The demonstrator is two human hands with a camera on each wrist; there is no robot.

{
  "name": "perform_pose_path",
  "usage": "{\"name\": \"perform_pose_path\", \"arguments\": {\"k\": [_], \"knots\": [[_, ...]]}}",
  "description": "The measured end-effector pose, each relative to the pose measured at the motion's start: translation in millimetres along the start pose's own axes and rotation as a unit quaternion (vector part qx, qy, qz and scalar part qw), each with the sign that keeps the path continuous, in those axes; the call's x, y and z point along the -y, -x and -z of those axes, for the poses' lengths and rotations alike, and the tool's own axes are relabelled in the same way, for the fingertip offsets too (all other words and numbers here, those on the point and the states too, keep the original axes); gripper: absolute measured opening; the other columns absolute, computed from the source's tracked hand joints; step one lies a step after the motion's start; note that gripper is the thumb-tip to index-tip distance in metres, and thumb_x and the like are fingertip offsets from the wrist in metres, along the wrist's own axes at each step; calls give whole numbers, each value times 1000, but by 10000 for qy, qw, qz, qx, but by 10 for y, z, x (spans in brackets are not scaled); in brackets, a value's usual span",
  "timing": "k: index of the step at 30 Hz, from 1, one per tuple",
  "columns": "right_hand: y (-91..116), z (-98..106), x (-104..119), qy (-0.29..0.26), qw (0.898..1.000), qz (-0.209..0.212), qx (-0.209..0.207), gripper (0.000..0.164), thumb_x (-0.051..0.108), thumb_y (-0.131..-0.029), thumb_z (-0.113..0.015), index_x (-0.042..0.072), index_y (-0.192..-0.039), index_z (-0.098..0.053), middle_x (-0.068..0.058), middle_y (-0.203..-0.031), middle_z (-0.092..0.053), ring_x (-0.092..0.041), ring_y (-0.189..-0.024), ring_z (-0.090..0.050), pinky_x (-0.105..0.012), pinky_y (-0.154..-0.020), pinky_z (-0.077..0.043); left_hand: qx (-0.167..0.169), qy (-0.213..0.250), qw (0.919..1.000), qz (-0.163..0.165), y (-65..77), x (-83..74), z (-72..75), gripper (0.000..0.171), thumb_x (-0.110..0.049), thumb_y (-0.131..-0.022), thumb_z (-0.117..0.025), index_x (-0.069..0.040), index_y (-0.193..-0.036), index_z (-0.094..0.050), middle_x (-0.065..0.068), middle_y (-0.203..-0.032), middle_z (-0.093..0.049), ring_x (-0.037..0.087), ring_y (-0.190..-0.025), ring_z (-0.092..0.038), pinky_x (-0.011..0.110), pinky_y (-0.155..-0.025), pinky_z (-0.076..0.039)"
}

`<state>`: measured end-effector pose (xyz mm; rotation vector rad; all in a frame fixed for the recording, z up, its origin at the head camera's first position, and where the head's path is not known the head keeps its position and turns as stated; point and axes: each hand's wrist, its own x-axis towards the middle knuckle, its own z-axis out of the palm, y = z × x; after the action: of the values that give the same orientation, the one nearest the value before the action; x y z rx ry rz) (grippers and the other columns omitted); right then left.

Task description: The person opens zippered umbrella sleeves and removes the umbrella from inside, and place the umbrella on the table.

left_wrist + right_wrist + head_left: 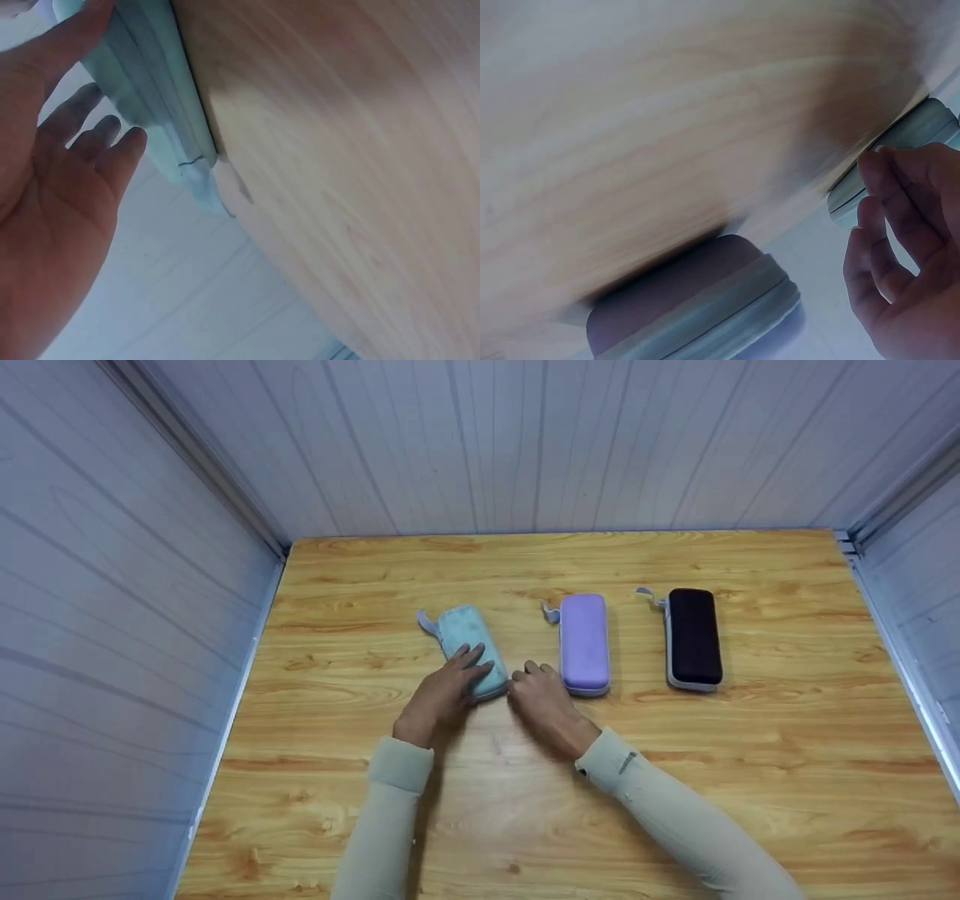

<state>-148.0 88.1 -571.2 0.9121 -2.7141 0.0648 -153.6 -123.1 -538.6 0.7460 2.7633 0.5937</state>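
Note:
A mint-green zip case (461, 630) lies tilted on the wooden table, its strap (427, 622) at the far left corner. My left hand (442, 701) holds it by its near half, fingers spread over the top and thumb by the near side. In the left wrist view the zip seam (142, 52) runs along its side and appears closed. My right hand (544, 705) is at the case's near right corner. Its thumb and index finger (876, 169) pinch together at the zip; whatever lies between the tips is hidden.
A purple zip case (585, 637) lies just right of my right hand, with a black zip case (694, 634) farther right. Both have straps at their far left. Pale panelled walls (495, 450) border the wooden table (487, 840) at the back and sides.

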Motion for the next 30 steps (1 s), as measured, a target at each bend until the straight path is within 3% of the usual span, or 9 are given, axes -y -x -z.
{"name": "perform_pose_path", "arguments": {"k": [6, 15, 24, 30], "knots": [[16, -11, -33, -25, 9999, -39, -142, 10, 0, -88, -73, 7, -85, -81, -6, -80, -72, -26, -75, -63, -37, -63, -50, -191, -75, 9997, 152, -27, -35, -65, 51, -12, -104, -66, -12, -154, -57, 10, -169, -38, 32, -158, -31, 49, -121, -39], [42, 11, 0, -24, 9997, -79, -220, 9, 1, -88, -73, 7, -85, -79, -5, -81, -73, -26, -76, -62, -37, -63, -51, -841, -396, 9957, 38, -43, -114, -178, 49, -10, -102, -69, -7, -149, -61, 16, -163, -46, 36, -152, -42, 51, -115, -45], [43, 8, 66, 40, 9997, -74, -235, 10, 1, -89, -72, 6, -93, -80, -6, -86, -74, -26, -79, -63, -37, -65, -54, -1038, -984, 9886, 469, -135, -253, -235, 48, -6, -100, -68, -10, -148, -63, 17, -159, -52, 37, -146, -50, 48, -111, -49], [40, 5, 87, 97, 9997, -147, -163, 12, 3, -91, -72, 7, -99, -80, -6, -89, -75, -26, -81, -64, -37, -66, -54, -1151, -1088, 9868, 351, -148, -248, -241, 45, -9, -101, -68, -9, -146, -64, 20, -156, -53, 40, -143, -52, 49, -114, -47]]}}
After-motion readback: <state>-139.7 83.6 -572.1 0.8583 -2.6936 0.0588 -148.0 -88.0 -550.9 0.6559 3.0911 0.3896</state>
